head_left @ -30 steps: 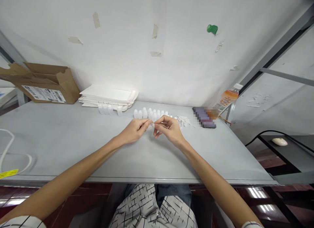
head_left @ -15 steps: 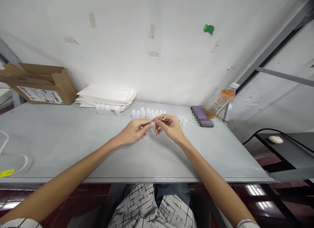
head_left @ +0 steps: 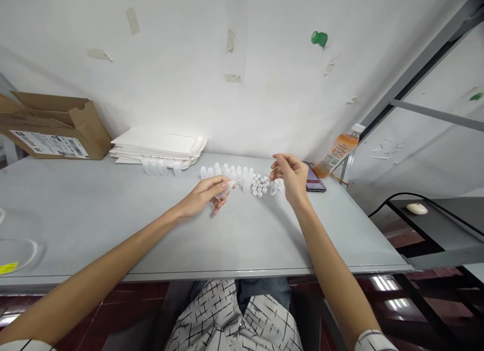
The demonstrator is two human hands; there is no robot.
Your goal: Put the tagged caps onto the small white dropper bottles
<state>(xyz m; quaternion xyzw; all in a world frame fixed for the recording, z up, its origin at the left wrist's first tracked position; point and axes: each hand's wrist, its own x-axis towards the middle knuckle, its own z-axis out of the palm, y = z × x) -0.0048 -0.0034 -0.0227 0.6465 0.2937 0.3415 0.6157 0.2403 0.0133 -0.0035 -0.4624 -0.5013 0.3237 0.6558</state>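
Observation:
My left hand (head_left: 206,195) is closed around a small translucent dropper bottle (head_left: 224,190), its narrow tip tilted up to the right. To the right, my right hand (head_left: 291,175) is raised off the table, its bent fingers apart with nothing visible in them. Below its fingers lie small white plastic pieces (head_left: 277,186), partly hidden by the hand. Beside these is a cluster of small white caps (head_left: 260,185). Behind my left hand stand several translucent bottles (head_left: 226,170) in rows. Farther left, more small bottles (head_left: 154,166) stand before stacked white envelopes (head_left: 159,145).
An opened cardboard box (head_left: 56,129) sits at the back left. At the back right are a phone (head_left: 314,179) and a bottle of orange drink (head_left: 338,150). A white strap with a yellow label (head_left: 8,268) lies at the left edge. A wall (head_left: 189,99) rises behind the table.
My right hand has left the small bottle and moved right and up, uncovering the white caps. My left hand keeps hold of the bottle and has shifted slightly left.

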